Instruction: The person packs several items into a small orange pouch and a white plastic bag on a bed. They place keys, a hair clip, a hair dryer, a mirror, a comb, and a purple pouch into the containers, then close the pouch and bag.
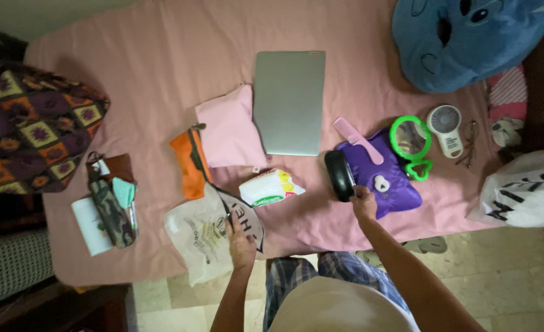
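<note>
Left hand [241,241] grasps the rim of a white tote bag [245,215] lying flat on the bed [161,55]; its contents are not visible. Right hand [363,201] grips a closed black case [340,174] beside a purple pouch [389,178].

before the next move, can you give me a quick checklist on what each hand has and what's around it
1. Right hand grips the black case: ok.
2. Case is free of the purple pouch: not ok, it overlaps the pouch's left edge.
3. Left hand holds the white bag by its dark-trimmed edge: ok.
4. Wipes packet lies apart from both hands: ok.
5. Case is latched shut: cannot tell.
</note>
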